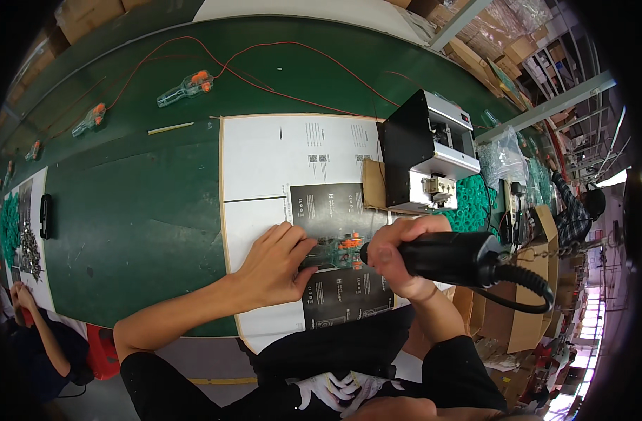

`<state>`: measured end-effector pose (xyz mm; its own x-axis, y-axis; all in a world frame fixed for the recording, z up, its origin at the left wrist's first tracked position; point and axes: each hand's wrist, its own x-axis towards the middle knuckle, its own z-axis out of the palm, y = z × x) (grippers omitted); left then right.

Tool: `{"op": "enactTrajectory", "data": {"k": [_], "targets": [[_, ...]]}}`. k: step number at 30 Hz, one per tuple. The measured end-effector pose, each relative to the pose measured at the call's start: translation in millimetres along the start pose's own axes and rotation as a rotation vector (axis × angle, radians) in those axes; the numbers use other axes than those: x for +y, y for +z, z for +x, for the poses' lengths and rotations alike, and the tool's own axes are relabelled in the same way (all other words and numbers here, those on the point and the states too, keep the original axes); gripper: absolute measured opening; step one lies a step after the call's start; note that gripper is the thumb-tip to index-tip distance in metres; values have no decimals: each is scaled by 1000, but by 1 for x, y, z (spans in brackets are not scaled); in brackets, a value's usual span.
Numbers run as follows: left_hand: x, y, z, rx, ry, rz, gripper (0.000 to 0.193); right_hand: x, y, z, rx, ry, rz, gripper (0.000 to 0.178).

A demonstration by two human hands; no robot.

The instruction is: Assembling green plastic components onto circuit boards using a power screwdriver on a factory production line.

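Observation:
On the dark printed sheet in front of me lies a translucent green plastic housing with orange parts (350,243). My left hand (275,265) pinches its left end between thumb and fingers. A black corded electric screwdriver (451,259) is in my right hand (401,254), fingers wrapped around its front part. It is held nearly level, its tip pointing left at the orange end of the housing. Whether the tip touches a screw is hidden by my hand.
A black and silver machine (422,154) stands right of the sheets, by a pile of green ring-shaped parts (473,203). Similar housings (187,88) and a red wire (293,43) lie at the back. A black marker (45,216) lies left. Co-workers sit at both sides.

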<state>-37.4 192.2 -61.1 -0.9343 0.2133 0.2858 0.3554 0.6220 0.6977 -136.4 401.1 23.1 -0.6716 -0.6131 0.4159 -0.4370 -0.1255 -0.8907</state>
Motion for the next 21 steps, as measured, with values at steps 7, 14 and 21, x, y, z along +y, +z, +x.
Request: {"op": "enactTrajectory", "data": {"k": [7, 14, 21], "targets": [[-1, 0, 1, 8, 36, 9, 38, 1, 0, -2, 50, 55, -71, 35], [1, -1, 0, -1, 78, 83, 42, -41, -68, 45, 698, -163, -77, 26], [-2, -3, -1, -16, 105, 90, 44, -26, -97, 62, 694, -103, -124, 27]]}}
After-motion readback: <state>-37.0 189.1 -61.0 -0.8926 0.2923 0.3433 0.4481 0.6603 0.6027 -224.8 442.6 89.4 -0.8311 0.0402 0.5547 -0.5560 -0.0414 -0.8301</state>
